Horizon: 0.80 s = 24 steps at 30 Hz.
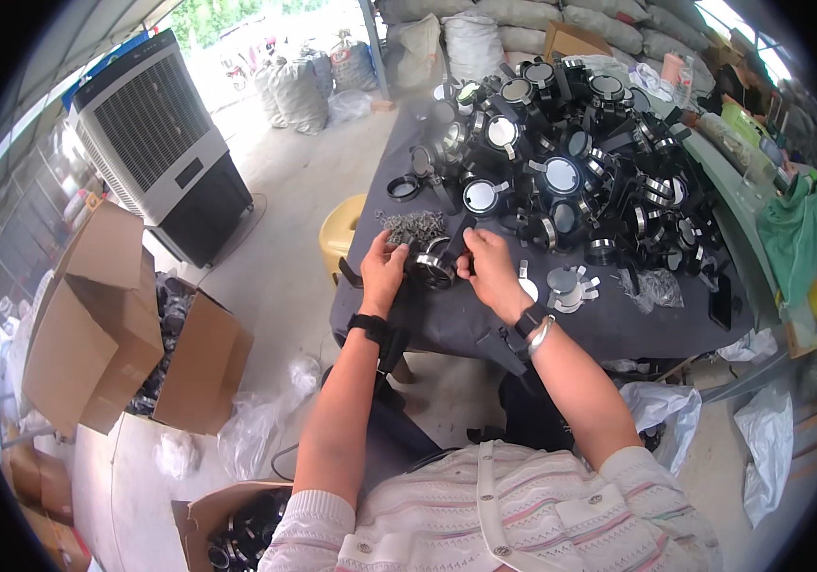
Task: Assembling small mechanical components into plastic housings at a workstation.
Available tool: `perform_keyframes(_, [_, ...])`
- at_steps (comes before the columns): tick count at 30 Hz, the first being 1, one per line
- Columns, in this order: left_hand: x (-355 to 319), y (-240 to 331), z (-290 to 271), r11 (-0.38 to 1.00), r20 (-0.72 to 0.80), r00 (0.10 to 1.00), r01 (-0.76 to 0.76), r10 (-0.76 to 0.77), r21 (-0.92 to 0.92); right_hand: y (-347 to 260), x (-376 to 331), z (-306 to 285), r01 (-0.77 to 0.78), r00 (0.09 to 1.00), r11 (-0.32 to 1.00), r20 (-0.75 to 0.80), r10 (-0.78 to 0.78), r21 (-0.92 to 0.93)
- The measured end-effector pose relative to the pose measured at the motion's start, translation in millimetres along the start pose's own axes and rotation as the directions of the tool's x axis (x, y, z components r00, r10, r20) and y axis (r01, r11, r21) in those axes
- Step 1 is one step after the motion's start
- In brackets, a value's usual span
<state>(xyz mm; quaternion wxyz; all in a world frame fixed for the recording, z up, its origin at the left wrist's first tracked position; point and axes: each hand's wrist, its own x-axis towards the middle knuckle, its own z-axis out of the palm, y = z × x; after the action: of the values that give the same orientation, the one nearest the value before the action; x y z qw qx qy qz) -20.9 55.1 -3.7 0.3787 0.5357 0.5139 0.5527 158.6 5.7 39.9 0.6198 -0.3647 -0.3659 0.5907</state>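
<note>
Between my hands, near the table's front left edge, is a round black part with a shiny metal ring (432,271). The fingers of my left hand (383,275) grip its left side. My right hand (490,271) pinches a black handle-like piece (456,247) on the right of it; how the two join is hard to make out. Just behind the part lies a tangle of thin grey strips (412,227). Right of my right hand are several white discs with tabs (569,289). A loose black ring (403,188) sits farther back on the left.
A large heap of black parts with metal rings and discs (561,176) covers the back and right of the dark table (485,324). A yellow stool (340,229) stands left of it. Open cardboard boxes (204,367) and an air cooler (146,143) are at left; sacks (473,48) lie behind.
</note>
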Motion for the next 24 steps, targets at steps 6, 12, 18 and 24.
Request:
perform_keyframes(6, [-3.6, -0.2, -8.3, 0.887, -0.005, 0.943, -0.311, 0.333, 0.342, -2.7, 1.4, -6.8, -0.069, 0.993, 0.972, -0.081, 0.089, 0.224])
perform_keyframes(12, [-75.1, 67.0, -20.2, 0.976, 0.360, 0.912, 0.218, -0.197, -0.017, -6.7, -44.7, -7.1, 0.199, 0.979, 0.975, 0.021, -0.202, 0.098])
perform_keyframes(18, [-116.9, 64.3, -11.0, 0.753, 0.509, 0.852, 0.415, -0.125, -0.510, 11.1, -94.0, 12.8, 0.260, 0.955, 0.955, 0.185, -0.232, -0.144])
perform_keyframes(24, [-110.2, 58.4, -23.4, 0.752, 0.277, 0.961, 0.190, -0.011, -0.631, 23.1, -77.9, 0.4, 0.472, 0.876, 0.684, 0.206, -0.437, -0.557])
